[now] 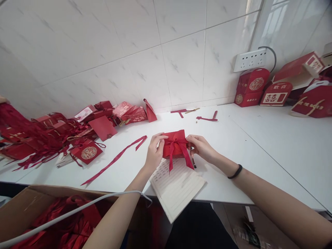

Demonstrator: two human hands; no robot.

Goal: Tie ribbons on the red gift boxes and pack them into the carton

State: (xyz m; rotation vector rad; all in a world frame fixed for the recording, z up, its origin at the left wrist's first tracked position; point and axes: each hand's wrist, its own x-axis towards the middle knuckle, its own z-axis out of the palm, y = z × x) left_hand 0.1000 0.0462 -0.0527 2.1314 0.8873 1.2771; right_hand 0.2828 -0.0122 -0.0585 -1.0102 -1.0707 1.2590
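A small red box [172,149] with a red ribbon bow [176,143] on its front is held up between my hands, over a lined notebook [178,186] with handwriting. My left hand [156,148] grips the box's left side, thumb in front. On the right, my right hand [198,147] pinches the ribbon at the bow's right loop, close to the box's edge. Two ribbon tails hang down in front of the box. A loose dark red ribbon [116,159] lies on the white table to the left. Part of a pen [194,162] shows below my right hand.
Red boxes and ribbons [52,135] are heaped at the left. Ribbon scraps [207,119] lie near the wall. More red boxes [251,86] stand at the back right, below a power strip [250,60]. A carton [31,197] and white cable [77,209] are at lower left.
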